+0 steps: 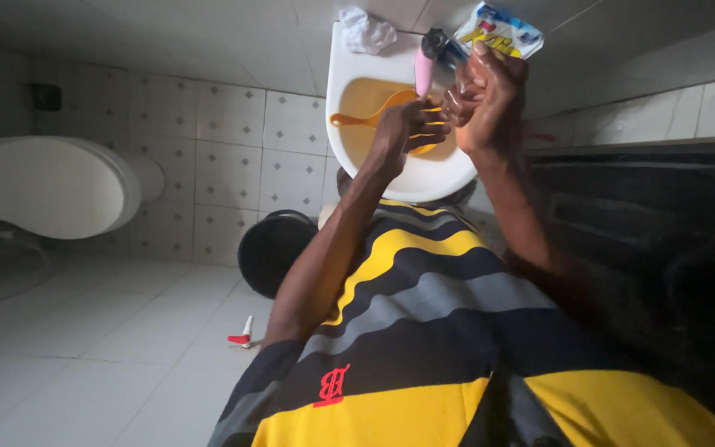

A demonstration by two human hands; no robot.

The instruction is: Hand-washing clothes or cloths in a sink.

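Over white sink [349, 66] w/ orange scoop [366, 116]: L hand [403, 132] curled round pink handle [423, 73]; R hand [486, 99] pinching sachet [498, 31]. Step looks like dosing; next needs steady tilt.

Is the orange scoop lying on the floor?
No, the orange scoop lies inside the white sink, under the person's left hand.

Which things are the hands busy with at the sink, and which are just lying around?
In use:
left hand
right hand
pink brush handle
white sink

Lying about:
orange scoop
crumpled white bag
blue and yellow packet
toilet
black bucket
red-capped tube
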